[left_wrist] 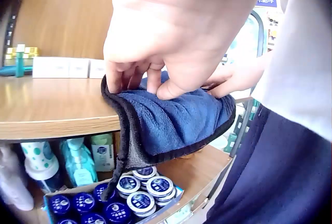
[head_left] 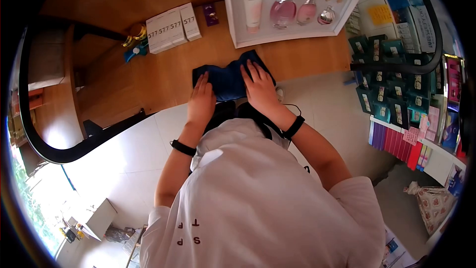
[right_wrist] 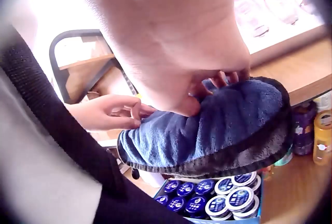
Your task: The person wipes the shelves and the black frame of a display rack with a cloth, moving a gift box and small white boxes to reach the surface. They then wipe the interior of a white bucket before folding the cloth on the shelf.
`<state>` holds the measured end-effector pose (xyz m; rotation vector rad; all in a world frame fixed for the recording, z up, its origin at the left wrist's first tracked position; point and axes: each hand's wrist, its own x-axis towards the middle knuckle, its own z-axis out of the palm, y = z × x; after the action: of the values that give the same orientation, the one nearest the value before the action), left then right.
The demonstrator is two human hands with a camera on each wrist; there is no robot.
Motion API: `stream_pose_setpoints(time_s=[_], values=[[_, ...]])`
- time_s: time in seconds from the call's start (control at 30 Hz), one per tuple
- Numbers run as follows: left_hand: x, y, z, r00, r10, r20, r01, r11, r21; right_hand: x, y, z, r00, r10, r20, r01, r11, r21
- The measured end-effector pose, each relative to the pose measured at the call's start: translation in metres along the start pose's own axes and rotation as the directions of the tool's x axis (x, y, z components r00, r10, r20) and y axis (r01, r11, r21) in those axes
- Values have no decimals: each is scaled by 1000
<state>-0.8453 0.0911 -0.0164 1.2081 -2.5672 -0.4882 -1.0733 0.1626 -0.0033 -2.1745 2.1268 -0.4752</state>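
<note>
A dark blue cloth with black edging lies at the table's front edge, part of it hanging over. My left hand rests on its left part, fingers extended forward. On its right part lies my right hand, fingers spread and fairly straight. The left wrist view shows the left hand with thumb and fingertips touching the wrinkled fleecy cloth. Seen from the right wrist, the right hand presses the cloth with thumb and fingers; the fingertips are partly hidden.
White boxes and a small purple box stand at the back of the table. A gift box with pink bottles is at back right. Below the tabletop is a tray of round tins. Shelves of packages line the right side.
</note>
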Motion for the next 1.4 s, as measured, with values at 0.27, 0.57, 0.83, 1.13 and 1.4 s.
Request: stream_pose_setpoints(time_s=[0.27,0.57,0.83,1.13,1.4], values=[[-44,-84,-35,947,-249,-205,259,966,21,68,-86,37,977,-207,53,197,969,149],[-33,-146,-59,888,-358,-289,395,915,79,139,-126,92,934,-352,-61,355,893,278],[-19,-161,-70,964,-217,-156,239,961,137,90,-103,75,960,-280,-8,271,923,274],[13,-79,-48,982,-46,181,-27,924,382,36,-32,41,994,-109,-21,111,960,256],[25,11,-15,912,209,352,-317,905,284,-37,22,-5,991,120,-67,-98,959,264]])
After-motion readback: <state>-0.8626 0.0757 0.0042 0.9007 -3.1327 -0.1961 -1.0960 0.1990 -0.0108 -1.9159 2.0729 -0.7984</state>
